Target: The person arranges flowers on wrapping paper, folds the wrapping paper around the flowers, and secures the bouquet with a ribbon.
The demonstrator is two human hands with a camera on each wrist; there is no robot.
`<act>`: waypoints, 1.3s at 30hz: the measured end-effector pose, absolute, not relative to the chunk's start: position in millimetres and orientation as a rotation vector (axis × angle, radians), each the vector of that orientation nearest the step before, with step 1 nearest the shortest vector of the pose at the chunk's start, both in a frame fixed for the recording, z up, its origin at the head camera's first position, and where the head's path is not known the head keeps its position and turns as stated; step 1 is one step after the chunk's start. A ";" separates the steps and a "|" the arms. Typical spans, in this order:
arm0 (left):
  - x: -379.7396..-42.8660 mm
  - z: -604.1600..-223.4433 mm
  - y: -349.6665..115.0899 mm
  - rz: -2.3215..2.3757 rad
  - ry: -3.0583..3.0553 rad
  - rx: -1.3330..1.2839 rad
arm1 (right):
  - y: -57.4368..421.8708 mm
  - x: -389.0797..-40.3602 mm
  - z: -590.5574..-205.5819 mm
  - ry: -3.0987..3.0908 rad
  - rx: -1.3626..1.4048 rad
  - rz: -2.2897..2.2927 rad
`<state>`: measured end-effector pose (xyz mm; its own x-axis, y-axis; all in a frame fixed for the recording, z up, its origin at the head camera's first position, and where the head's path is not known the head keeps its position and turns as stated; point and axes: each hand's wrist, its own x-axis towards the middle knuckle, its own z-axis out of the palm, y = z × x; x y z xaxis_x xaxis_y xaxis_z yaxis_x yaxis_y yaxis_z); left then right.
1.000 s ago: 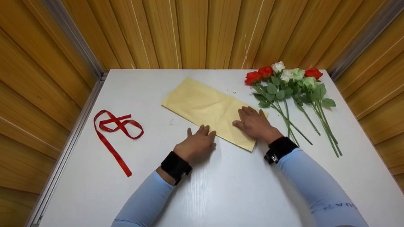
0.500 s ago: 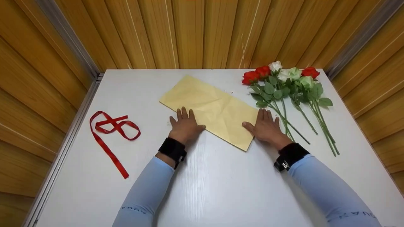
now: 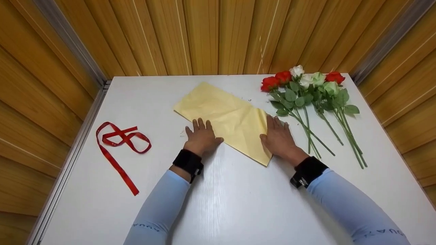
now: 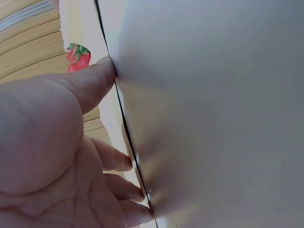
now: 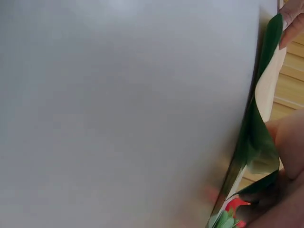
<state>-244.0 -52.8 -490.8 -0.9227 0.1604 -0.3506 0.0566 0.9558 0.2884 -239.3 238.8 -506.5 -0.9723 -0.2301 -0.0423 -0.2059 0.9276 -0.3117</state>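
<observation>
In the head view, a folded sheet of yellow paper (image 3: 224, 110) lies slantwise on the white table, creased across its middle. My left hand (image 3: 202, 137), fingers spread, rests on its near edge. At the right end, my right hand (image 3: 281, 137) holds the paper's edge between thumb and fingers; that end curls upward. The right wrist view shows the dark green underside of the paper (image 5: 261, 133) bent up beside the right hand (image 5: 289, 161). In the left wrist view, the thumb and fingertips of the left hand (image 4: 52, 137) touch down along the edge; the paper's surface is barely visible there.
Red, white and pale green roses (image 3: 313, 92) with long stems lie at the back right, close to the right hand. A looped red ribbon (image 3: 119, 163) lies on the left side. Wood-patterned panels (image 3: 201, 37) wall the table (image 3: 218, 211) at the back and sides.
My left hand has moved from the near edge's middle leftward and flattened onto the paper. My right hand has shifted off the paper's top to its right end, which now curls up.
</observation>
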 end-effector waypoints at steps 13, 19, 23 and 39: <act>-257.3 -493.4 -57.3 0.547 2.716 0.374 | 210.5 -218.4 -493.9 2.885 -0.202 -1.405; -259.9 -480.7 -83.6 1.127 2.701 0.312 | 184.2 -193.1 -488.4 2.856 -0.402 -1.621; -258.1 -460.4 -113.8 1.449 2.745 0.143 | 162.9 -173.7 -489.3 2.897 -0.804 -1.509; -219.0 -421.3 -184.0 2.014 2.258 -0.163 | 114.3 -137.0 -493.7 2.638 -1.966 -0.906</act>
